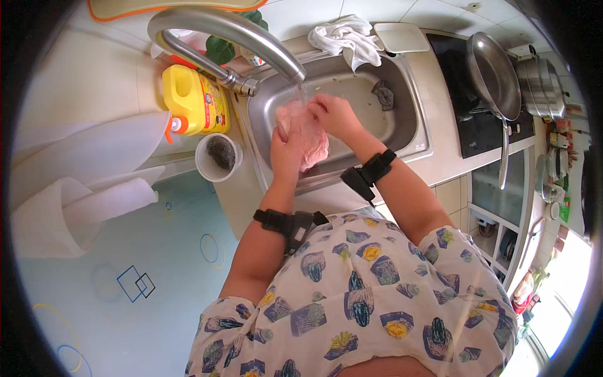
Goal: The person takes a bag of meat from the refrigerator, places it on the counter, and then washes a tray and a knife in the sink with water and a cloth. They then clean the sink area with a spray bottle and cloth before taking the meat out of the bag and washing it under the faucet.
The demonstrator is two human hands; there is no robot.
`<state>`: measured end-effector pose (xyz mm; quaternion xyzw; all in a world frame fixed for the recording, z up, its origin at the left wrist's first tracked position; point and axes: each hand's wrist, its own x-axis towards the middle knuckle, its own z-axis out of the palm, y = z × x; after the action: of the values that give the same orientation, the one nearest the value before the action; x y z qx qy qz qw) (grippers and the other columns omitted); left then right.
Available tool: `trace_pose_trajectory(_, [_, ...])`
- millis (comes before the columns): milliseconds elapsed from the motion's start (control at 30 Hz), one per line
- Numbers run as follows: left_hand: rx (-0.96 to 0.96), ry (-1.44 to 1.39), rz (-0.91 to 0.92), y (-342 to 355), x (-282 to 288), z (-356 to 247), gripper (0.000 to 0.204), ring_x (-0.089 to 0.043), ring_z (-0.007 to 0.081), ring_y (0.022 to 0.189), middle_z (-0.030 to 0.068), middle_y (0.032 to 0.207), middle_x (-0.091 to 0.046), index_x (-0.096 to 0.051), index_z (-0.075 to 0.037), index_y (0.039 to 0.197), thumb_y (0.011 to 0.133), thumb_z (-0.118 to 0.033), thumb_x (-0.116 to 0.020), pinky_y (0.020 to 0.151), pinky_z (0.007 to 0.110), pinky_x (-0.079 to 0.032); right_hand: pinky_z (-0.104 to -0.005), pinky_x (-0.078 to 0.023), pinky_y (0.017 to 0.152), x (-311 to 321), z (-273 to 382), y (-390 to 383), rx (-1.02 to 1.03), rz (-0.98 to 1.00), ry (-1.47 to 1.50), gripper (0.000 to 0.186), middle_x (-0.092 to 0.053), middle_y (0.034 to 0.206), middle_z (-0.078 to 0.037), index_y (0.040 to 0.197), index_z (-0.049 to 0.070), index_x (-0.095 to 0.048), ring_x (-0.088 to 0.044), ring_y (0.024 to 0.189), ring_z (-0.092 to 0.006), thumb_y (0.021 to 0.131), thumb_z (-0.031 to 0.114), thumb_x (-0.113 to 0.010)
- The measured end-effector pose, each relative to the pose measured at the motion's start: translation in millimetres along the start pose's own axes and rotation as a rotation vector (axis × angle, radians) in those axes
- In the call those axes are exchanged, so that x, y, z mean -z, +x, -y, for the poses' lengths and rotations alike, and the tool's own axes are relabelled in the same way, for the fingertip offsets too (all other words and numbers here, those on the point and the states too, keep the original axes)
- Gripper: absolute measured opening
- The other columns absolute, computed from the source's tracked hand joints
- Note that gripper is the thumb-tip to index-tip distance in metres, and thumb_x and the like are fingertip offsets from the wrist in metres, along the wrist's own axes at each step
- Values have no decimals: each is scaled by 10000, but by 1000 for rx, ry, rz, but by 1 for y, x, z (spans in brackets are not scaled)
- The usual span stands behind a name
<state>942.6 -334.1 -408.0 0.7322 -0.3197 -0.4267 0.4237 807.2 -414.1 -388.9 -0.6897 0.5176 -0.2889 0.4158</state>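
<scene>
A pale pink piece of raw meat [312, 146] is held over the left part of the steel sink [411, 141]. My left hand [286, 151] grips its left side, thumb lying over the meat. My right hand [336, 116] is closed at its upper right edge, fingers pinched together; the fingertips are partly hidden. From the curved steel faucet [229, 24] a thin stream of water runs down onto the top of the meat between my hands. A dark grey rag or scrubber [383, 95] lies on the far right of the sink floor.
Left of the sink stand a yellow pump jug [196, 100] and a white tub [218, 157] with a dark scouring pad. Behind lie a white cloth [347, 38] and a shallow tray [402, 38]. A frying pan [494, 75] sits on the black cooktop [449, 69] at right, handle jutting toward me.
</scene>
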Motion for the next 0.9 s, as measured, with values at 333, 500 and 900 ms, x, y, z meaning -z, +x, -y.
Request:
trace_pose_trajectory(333, [-25, -44, 40, -3, -1, -1, 419, -575, 153, 888, 89, 984, -621, -568, 11, 1083, 893, -361, -593, 786, 291, -462, -359, -493, 620, 2, 0, -7, -8, -74, -119, 155, -636, 741, -159, 896, 24, -622, -613, 658, -309, 863, 163, -562])
trace_pose_trajectory(500, [-107, -19, 32, 0, -3, 2, 508, -617, 256, 845, 143, 911, -643, -583, -11, 1044, 848, -480, -577, 763, 345, -469, -381, -487, 597, 1, -17, -3, 151, -171, -392, 139, -627, 716, -158, 891, 27, -593, -617, 664, -333, 862, 157, -552])
trace_pose_trajectory(900, [-69, -355, 120, -5, 2, -7, 415, -601, 145, 883, 107, 986, -636, -545, 29, 1111, 910, -332, -569, 764, 271, -479, -318, -496, 636, 24, 14, -14, 51, 52, 35, 153, -645, 774, -150, 872, -4, -638, -626, 685, -221, 840, 141, -601])
